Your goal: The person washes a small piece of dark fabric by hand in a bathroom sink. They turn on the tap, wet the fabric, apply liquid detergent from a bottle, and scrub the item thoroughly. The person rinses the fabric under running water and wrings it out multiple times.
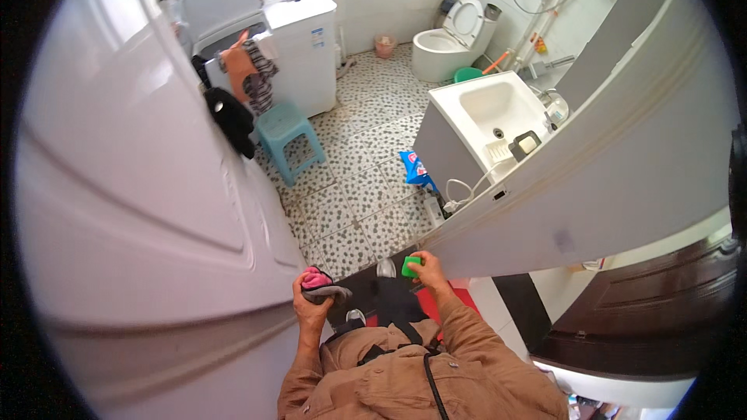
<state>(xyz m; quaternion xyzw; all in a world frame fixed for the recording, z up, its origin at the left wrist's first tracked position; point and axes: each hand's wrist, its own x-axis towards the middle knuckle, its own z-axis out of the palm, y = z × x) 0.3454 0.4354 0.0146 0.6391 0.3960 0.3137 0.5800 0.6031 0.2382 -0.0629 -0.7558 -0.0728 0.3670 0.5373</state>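
My left hand is closed around a bunched cloth, pink on one side and grey on the other. The pink-and-grey cloth bulges out above the fingers, close to the white door panel on the left. In my right hand is a small bright green block, pinched between thumb and fingers. Whether the block is a sponge or soap cannot be made out. Both hands are raised in front of my body at the bathroom doorway, apart from each other.
A blue stool stands on the speckled tile floor, by a washing machine with clothes over its edge. To the right are a white sink, a blue packet and a toilet. A grey-white wall edge juts in at right.
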